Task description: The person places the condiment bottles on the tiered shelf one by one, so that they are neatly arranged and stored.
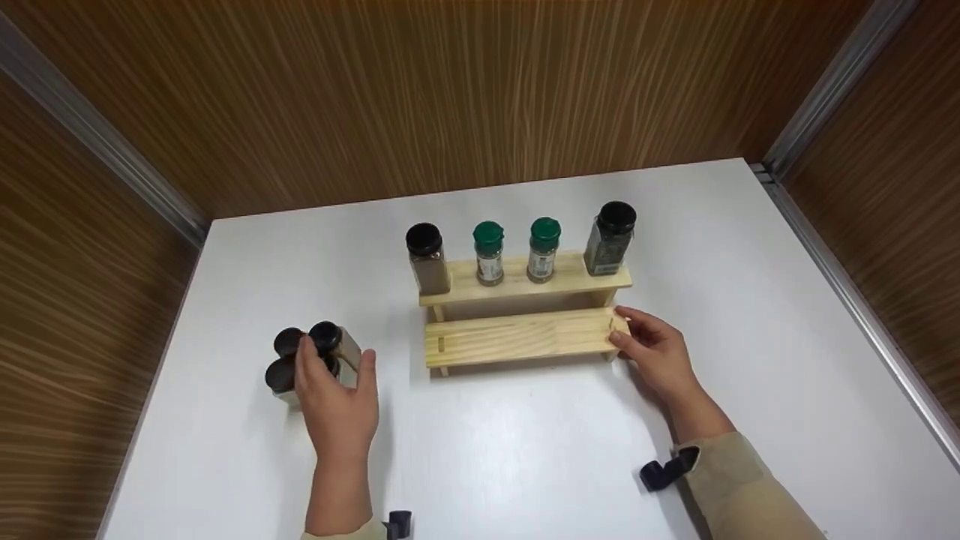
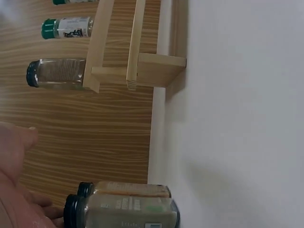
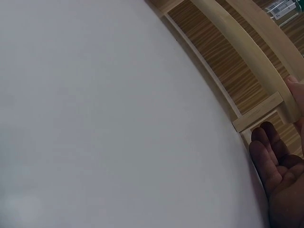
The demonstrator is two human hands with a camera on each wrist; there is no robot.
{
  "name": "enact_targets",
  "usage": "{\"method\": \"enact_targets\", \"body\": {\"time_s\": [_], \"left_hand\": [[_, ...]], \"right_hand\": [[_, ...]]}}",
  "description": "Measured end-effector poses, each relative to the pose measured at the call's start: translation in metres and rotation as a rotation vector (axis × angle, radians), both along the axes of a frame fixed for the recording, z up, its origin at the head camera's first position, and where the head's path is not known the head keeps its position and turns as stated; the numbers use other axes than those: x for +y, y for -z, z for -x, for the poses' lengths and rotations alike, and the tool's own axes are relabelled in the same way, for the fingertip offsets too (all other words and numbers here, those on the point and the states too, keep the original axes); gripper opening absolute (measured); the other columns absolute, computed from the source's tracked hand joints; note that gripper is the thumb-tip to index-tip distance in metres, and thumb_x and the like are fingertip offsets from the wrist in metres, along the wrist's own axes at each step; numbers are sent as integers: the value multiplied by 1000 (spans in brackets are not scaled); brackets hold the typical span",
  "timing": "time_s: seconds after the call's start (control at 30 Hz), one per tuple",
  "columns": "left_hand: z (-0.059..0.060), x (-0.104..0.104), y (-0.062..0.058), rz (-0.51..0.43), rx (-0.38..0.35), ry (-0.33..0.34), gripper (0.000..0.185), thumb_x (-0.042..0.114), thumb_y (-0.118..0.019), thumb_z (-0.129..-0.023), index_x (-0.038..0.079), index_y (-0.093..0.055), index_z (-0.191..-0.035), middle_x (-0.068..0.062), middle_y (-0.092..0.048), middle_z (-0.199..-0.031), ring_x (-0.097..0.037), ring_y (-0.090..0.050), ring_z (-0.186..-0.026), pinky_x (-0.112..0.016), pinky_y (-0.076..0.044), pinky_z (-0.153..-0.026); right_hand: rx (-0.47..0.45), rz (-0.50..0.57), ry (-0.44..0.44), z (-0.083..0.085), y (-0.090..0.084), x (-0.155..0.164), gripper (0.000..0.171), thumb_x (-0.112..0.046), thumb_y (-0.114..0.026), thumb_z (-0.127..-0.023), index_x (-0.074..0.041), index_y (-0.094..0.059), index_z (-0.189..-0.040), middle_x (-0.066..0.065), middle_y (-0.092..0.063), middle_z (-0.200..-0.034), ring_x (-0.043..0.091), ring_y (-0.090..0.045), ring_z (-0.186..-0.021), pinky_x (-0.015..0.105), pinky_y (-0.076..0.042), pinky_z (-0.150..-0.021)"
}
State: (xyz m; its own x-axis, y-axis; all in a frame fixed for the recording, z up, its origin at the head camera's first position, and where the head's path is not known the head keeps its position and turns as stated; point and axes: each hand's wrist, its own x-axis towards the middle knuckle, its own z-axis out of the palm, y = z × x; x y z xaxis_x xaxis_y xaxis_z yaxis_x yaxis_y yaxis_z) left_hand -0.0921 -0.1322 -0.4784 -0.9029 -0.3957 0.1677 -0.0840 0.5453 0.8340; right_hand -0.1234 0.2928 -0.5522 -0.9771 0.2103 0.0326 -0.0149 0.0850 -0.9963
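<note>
A two-tier pale wooden spice rack (image 1: 517,337) stands on the white table. My right hand (image 1: 664,356) grips the right end of its lower tier, thumb on top; in the right wrist view, the fingers (image 3: 266,156) curl below the board. At the left, several black-capped spice jars (image 1: 325,335) stand close together. Over them is my left hand (image 1: 337,412), fingers extended and thumb spread. The left wrist view has its fingers beside the cap of a jar (image 2: 128,211); whether they touch it I cannot tell.
On the upper tier stand two green-capped jars (image 1: 489,251) between a brown-filled black-capped jar (image 1: 429,259) at the left end and a darker one (image 1: 609,238) at the right. Wood-grain panels (image 1: 480,97) border the white table (image 1: 495,457) at the back and sides.
</note>
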Motion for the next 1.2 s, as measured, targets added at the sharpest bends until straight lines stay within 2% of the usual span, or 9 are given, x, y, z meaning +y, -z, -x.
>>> {"method": "enact_targets", "body": {"time_s": [0.07,0.17,0.27,0.37,0.5,0.7,0.83,1.0,1.2], "left_hand": [[-1,1,1,17,7,13,86,25,-75,-100,-8,-26,-162,-28,-28,-166,-45,-26,-155,-60,-29,-121],[-1,3,4,20,64,21,86,22,-81,-95,-8,-32,-160,-27,-33,-164,-45,-29,-153,-61,-30,-120],[-2,4,9,0,131,-11,91,17,-89,-88,-5,-35,-159,-25,-33,-164,-44,-29,-153,-61,-31,-120],[-4,4,14,-45,145,-49,102,15,-94,-82,-1,-31,-162,-25,-30,-165,-43,-28,-154,-61,-30,-120],[-5,4,22,-109,85,-42,112,13,-94,-81,1,-21,-165,-27,-24,-167,-44,-24,-155,-60,-26,-123],[-6,2,33,-181,19,-26,114,9,-91,-84,0,-13,-166,-27,-17,-170,-43,-19,-158,-58,-20,-126],[-4,-1,39,-195,10,-33,110,1,-89,-83,2,-15,-165,-25,-21,-170,-43,-22,-157,-56,-22,-125],[-4,-4,41,-221,-28,-40,106,-9,-84,-82,8,-20,-165,-25,-26,-169,-46,-29,-153,-60,-28,-122],[-7,-6,42,-227,-93,-64,87,-6,-75,-92,16,-32,-164,-32,-41,-159,-49,-38,-148,-62,-36,-115]], "right_hand": [[0,3,1,0,0,0,45,11,-75,-92,10,-65,-135,7,-71,-98,10,-68,-80,25,-60,-66],[0,-7,-1,0,0,0,45,11,-75,-93,10,-65,-136,6,-71,-99,10,-68,-81,25,-60,-67],[-4,-14,-4,1,1,0,44,10,-75,-93,10,-65,-136,6,-70,-99,10,-67,-81,25,-59,-67],[-12,-15,-3,0,1,0,44,10,-76,-93,9,-65,-136,6,-69,-98,10,-67,-80,24,-59,-66],[-11,-18,1,0,0,0,44,11,-75,-93,10,-65,-136,7,-69,-98,10,-67,-80,24,-59,-66],[0,-13,-8,0,-2,0,44,11,-74,-93,10,-64,-136,8,-69,-99,10,-67,-80,24,-59,-67],[-2,-9,-3,-1,-1,0,44,11,-74,-93,10,-65,-136,8,-68,-97,10,-67,-80,24,-59,-67],[-3,1,-1,-1,-1,0,44,12,-74,-93,11,-64,-137,7,-68,-96,11,-67,-80,24,-59,-66],[-7,-7,-2,0,0,0,45,12,-74,-93,11,-64,-136,7,-68,-97,11,-67,-80,24,-59,-66]]}}
